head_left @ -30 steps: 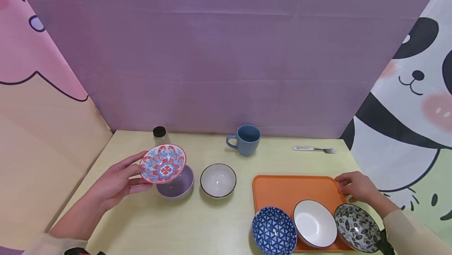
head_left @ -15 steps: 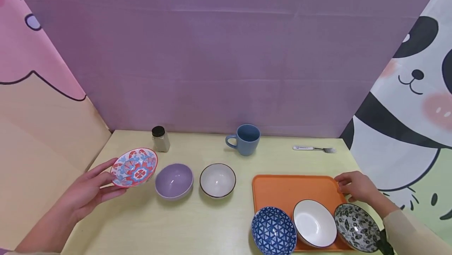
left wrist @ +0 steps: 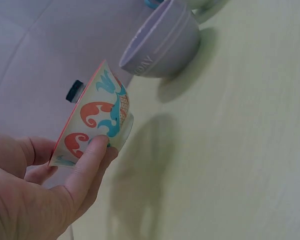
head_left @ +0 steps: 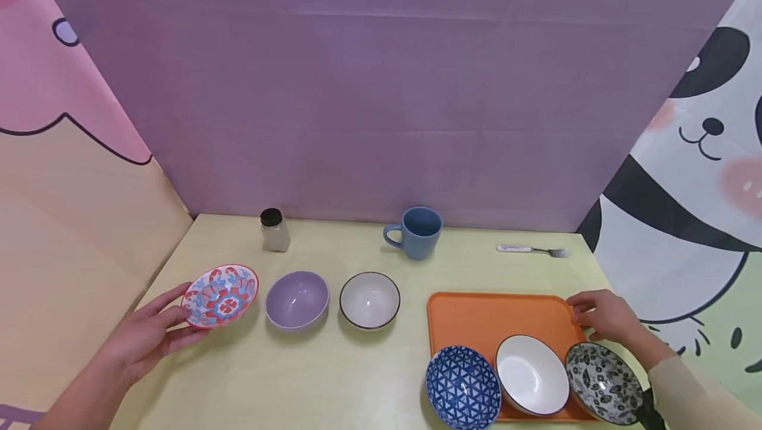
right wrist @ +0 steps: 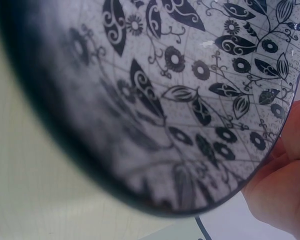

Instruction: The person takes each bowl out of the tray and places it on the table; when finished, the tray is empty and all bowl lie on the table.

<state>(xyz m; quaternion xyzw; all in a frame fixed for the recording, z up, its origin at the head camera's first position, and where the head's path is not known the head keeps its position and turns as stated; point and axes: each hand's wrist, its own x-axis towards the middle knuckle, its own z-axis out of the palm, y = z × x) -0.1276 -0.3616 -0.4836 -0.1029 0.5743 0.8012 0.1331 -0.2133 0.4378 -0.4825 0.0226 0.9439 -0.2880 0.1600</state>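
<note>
My left hand (head_left: pixel 139 344) pinches the near-left rim of a small bowl (head_left: pixel 221 298) with a red and blue flower pattern, thumb inside and fingers under it. The bowl is tilted and held above the table, left of a purple bowl (head_left: pixel 297 301); its patterned outer wall (left wrist: pixel 97 117) shows in the left wrist view. At the right, my right hand (head_left: pixel 607 316) rests at the right edge of an orange tray (head_left: pixel 494 317), fingers loosely bent. A black-and-white leaf-patterned bowl (head_left: pixel 604 384) sits just below it and partly hides its fingers in the right wrist view.
On the tray's front part stand a white bowl (head_left: pixel 532 375) and a blue triangle-patterned bowl (head_left: pixel 463 387), which overhangs its left edge. A dark-rimmed white bowl (head_left: pixel 370 300) stands mid-table. Behind are a black-capped jar (head_left: pixel 276 231), a blue mug (head_left: pixel 420 235) and a fork (head_left: pixel 532 251).
My left hand has carried the flower-patterned bowl leftward from over the purple bowl, then slightly lower. My right hand has stayed at the tray's edge.
</note>
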